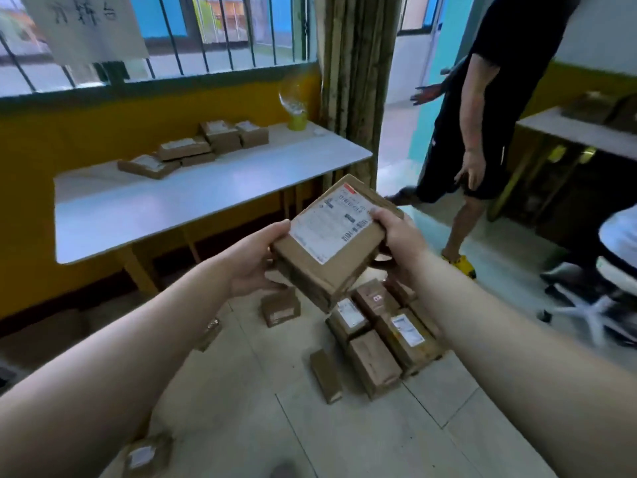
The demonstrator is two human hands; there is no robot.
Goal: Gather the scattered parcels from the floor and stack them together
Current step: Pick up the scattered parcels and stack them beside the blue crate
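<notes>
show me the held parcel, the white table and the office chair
held parcel (331, 229): head view, on its white shipping label
white table (193, 198): head view, on the bare tabletop
office chair (620, 232): head view, on its white padded part

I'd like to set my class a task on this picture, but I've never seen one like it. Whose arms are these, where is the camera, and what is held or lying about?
No machine here: the camera is worn on a person's head and looks forward and down, so the two bare arms are the wearer's own. The left hand and the right hand both grip a brown parcel with a white label, held in the air. Below, on the tiled floor, a cluster of parcels lies together, with a few single ones scattered nearby. Further parcels sit on the white table under the window. Another person is near the doorway on the right.
</notes>
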